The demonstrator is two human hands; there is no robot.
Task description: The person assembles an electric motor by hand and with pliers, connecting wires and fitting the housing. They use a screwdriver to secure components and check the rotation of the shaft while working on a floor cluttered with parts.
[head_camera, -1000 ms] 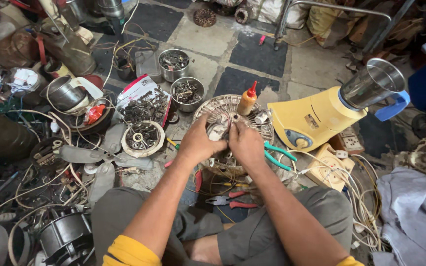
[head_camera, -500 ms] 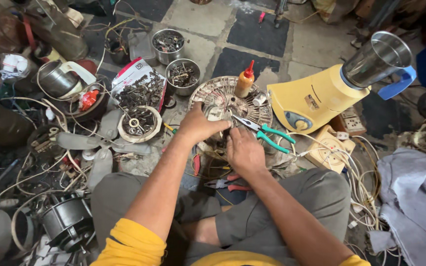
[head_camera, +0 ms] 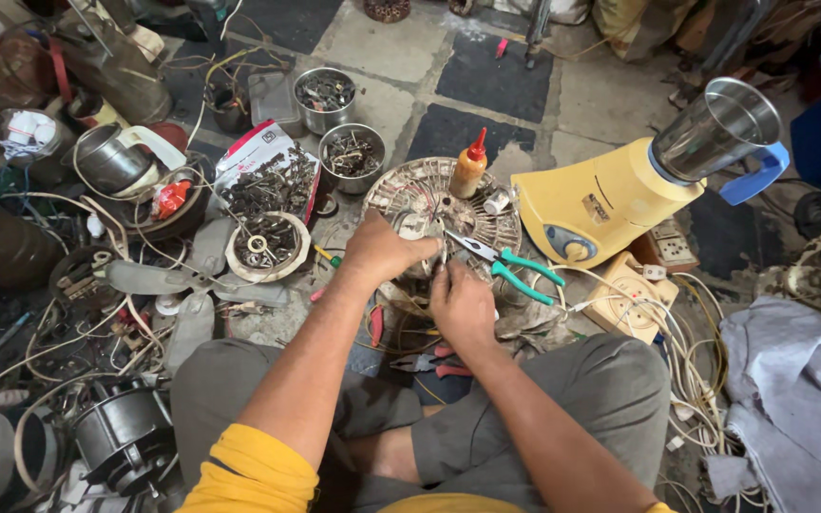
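Note:
I sit cross-legged on the floor with both hands over a round, dirty fan grille (head_camera: pixel 401 195). My left hand (head_camera: pixel 382 252) is curled around a small grey metal part (head_camera: pixel 422 228) at the grille's near side. My right hand (head_camera: pixel 463 304) is just below it, fingertips pinched on the same part's lower end; what exactly they pinch is hidden. Green-handled pliers (head_camera: pixel 515 266) lie on the grille right of my hands. An orange squeeze bottle (head_camera: pixel 468 166) stands on the grille's far edge.
A yellow mixer base (head_camera: pixel 591 204) with a steel jar (head_camera: pixel 715 128) lies to the right, near a switch board (head_camera: pixel 634 294) and white cables. Two steel bowls of screws (head_camera: pixel 352 157) stand beyond. Red-handled pliers (head_camera: pixel 429 363) lie between my legs. A motor (head_camera: pixel 125 432), fan blades (head_camera: pixel 173 280) and scrap crowd the left.
Both hands have drawn back from the grille's middle to its near edge. My right hand has dropped below the left. The view has shifted slightly.

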